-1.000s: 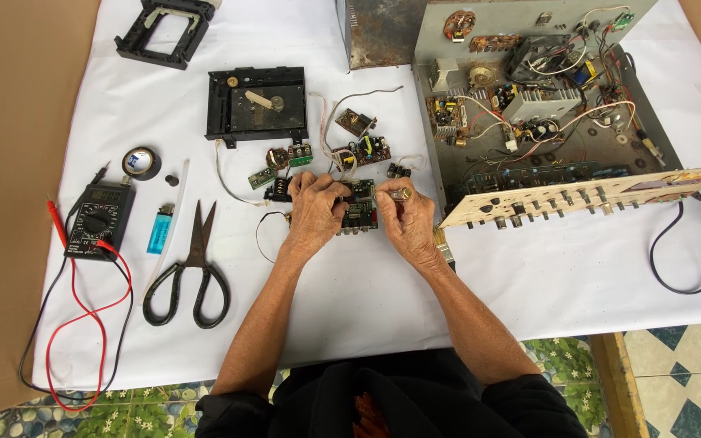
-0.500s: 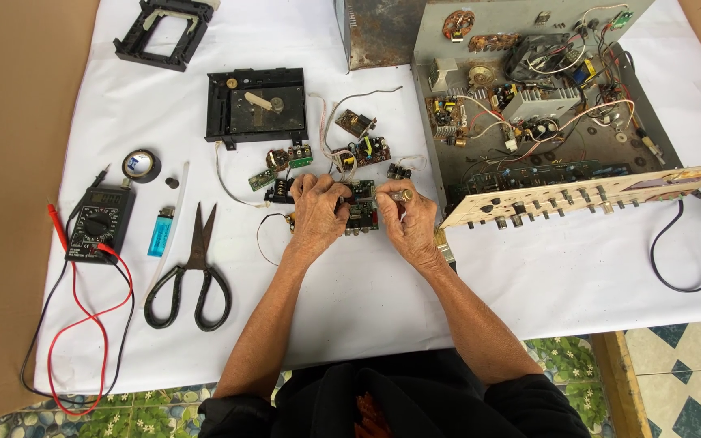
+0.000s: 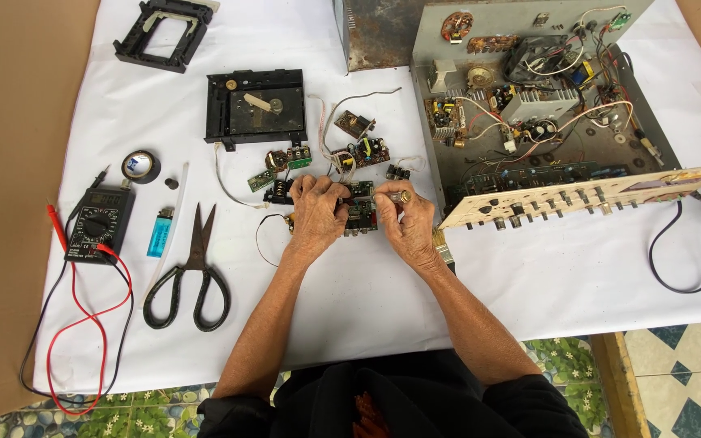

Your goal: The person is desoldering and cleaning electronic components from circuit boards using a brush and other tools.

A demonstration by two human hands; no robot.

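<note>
My left hand (image 3: 317,212) presses down on a small green circuit board (image 3: 361,216) lying on the white cloth, fingers curled over its left edge. My right hand (image 3: 405,225) grips a thin screwdriver with a brass-coloured tip (image 3: 396,197), its point at the board's right side. Several smaller boards with wires (image 3: 361,151) lie just beyond the hands.
An open metal amplifier chassis (image 3: 529,89) with its detached front panel (image 3: 586,195) fills the right. A black disc tray (image 3: 255,105) and black frame (image 3: 164,32) lie at the back. On the left sit a multimeter (image 3: 97,223), tape roll (image 3: 140,165), blue lighter (image 3: 160,235) and scissors (image 3: 192,272).
Both hands stay on the board; only slight finger shifts are visible.
</note>
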